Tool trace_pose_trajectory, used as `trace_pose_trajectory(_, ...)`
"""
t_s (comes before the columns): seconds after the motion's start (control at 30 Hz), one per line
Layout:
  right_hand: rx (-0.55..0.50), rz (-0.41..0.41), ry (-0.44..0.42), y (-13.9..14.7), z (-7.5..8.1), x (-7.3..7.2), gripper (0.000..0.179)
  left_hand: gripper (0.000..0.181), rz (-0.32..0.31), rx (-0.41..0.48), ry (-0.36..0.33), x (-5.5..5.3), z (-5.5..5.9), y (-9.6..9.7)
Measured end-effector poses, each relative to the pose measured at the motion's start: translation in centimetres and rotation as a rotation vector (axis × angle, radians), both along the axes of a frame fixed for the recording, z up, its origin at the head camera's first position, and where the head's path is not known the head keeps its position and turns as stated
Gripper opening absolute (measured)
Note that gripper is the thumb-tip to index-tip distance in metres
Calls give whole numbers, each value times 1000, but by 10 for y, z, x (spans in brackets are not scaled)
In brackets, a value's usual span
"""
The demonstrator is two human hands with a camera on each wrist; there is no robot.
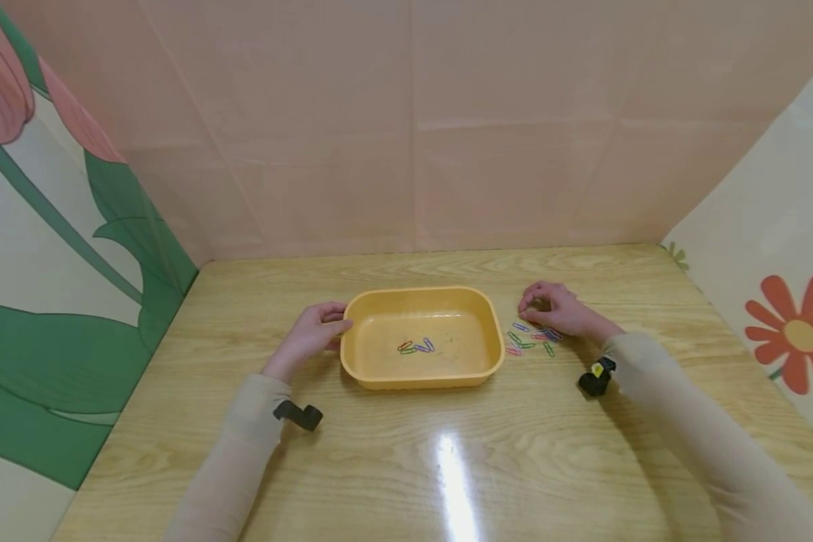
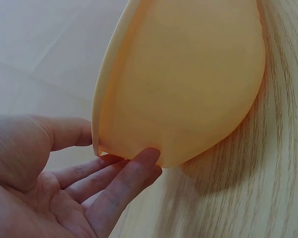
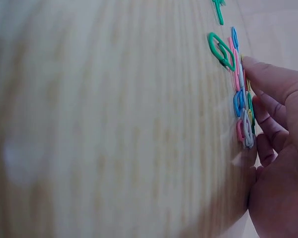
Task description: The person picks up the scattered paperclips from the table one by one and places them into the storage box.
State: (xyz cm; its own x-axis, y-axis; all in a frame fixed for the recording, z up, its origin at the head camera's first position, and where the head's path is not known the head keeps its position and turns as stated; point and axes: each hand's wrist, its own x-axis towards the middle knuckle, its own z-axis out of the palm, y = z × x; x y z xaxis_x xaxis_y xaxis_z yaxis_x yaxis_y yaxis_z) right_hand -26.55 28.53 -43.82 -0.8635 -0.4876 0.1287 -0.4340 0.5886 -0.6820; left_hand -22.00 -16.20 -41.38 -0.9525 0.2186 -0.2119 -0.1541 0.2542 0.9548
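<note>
Indoor tabletop booth, looks set up for recording; home, school or office, can't tell which. Main cue: wood-grain table [image 1: 352, 467] boxed in by wall coverings on three sides. Behind table: plain pink sheet [image 1: 352, 165] with straight fold creases, reads as a backdrop. Left of table: printed panel [image 1: 34, 248], oversized pink tulip [image 1: 0, 83] and green leaves [image 1: 34, 369] on white. Right of table: white panel [image 1: 806, 188] with big red flower [image 1: 801, 335], similar cartoon style, nursery-like decor. Glare streak [image 1: 454, 489] on table's near part. Black wrist devices [image 1: 298, 414] over table fit a filming setup.
</note>
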Motion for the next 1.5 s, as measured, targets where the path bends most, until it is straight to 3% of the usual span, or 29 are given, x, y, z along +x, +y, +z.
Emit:
trace_pose_trajectory(0.2, 32, 0, 13, 13, -22, -15, 8, 35, -7, 3, -2, 1, 1, -1)
trace_pose_trajectory(0.3, 10, 5, -19, 18, -28, -21, 9, 37, -20, 17, -17, 4, 9, 1)
trace_pose_trajectory(0.43, -12, 32, -50, 21, -27, -21, 10, 38, -25, 26, -26, 5, 11, 1)
trace_pose_trajectory(0.5, -6, 45, -56, 20, -24, -19, 10, 37, -18, 18, -17, 2, 5, 0)
trace_pose_trajectory(0.8, -51, 84, -79, 9, -1, -5, 9, 34, -10, -8, 9, 1, 6, 2)
trace_pose_trajectory(1.07, 9, 56, -42, 19, -22, -17, 11, 34, -9, -10, 10, 1, 6, 3)
trace_pose_trajectory(1.27, -1, 45, -36, 19, -24, -17, 12, 35, -9, 6, 1, 1, 5, 2)
trace_pose_trajectory(1.5, 52, 41, 36, 17, -25, -15, 8, 36, -9, 12, -1, 3, 5, 2)
